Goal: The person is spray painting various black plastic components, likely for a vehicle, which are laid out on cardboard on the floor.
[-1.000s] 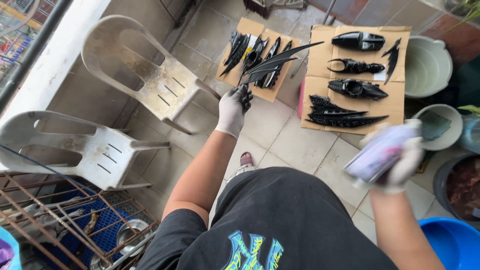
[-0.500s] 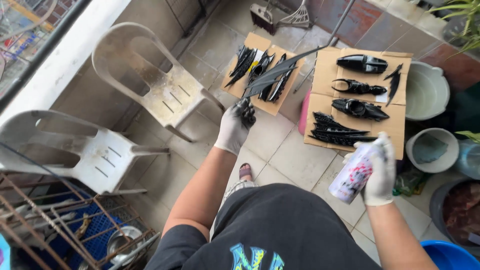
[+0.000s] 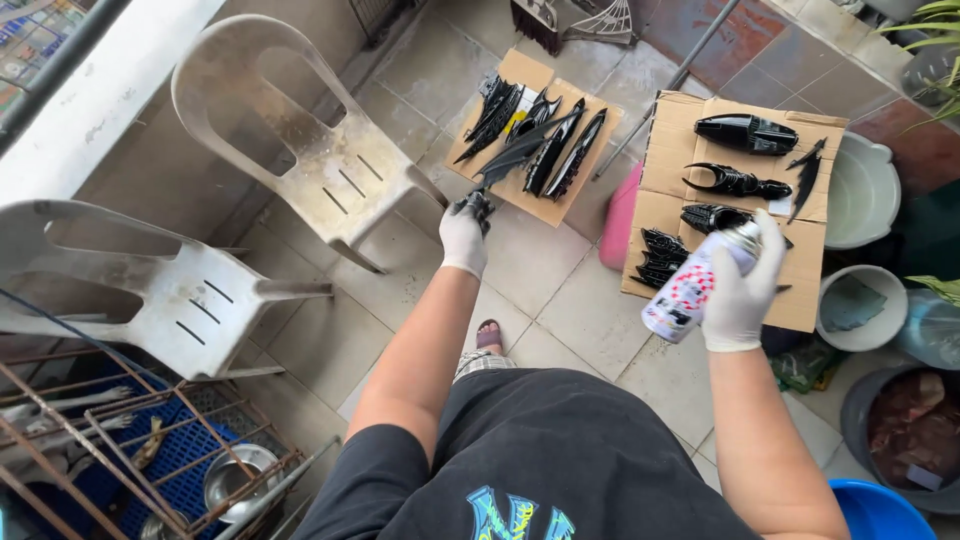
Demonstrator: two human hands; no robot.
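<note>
Head view. My left hand (image 3: pixel 463 238), gloved in white, sits at centre frame and is clenched around the lower end of a long glossy black panel (image 3: pixel 520 152), which slants up and to the right over the left cardboard sheet (image 3: pixel 525 70). That sheet lies on the tiled floor (image 3: pixel 545 275) at upper centre and carries several more black parts (image 3: pixel 575 150).

My right hand (image 3: pixel 742 290), also gloved, is at right of centre and wraps a spray can (image 3: pixel 692 285) held tilted, cap end uppermost. I cannot tell whether a finger rests on the nozzle; no mist shows.

The right cardboard sheet (image 3: pixel 805 290), propped over a pink container (image 3: pixel 617 215), holds further black pieces, including a pointed shell (image 3: pixel 745 132) at upper right. Two worn plastic chairs (image 3: pixel 300 150) occupy the left of the frame.

Judged step: coating of the held panel, with can raised but not yet aimed. The next move calls for turning the nozzle toward the panel, keeping panel and can apart, and angling clear of the finished parts below.
</note>
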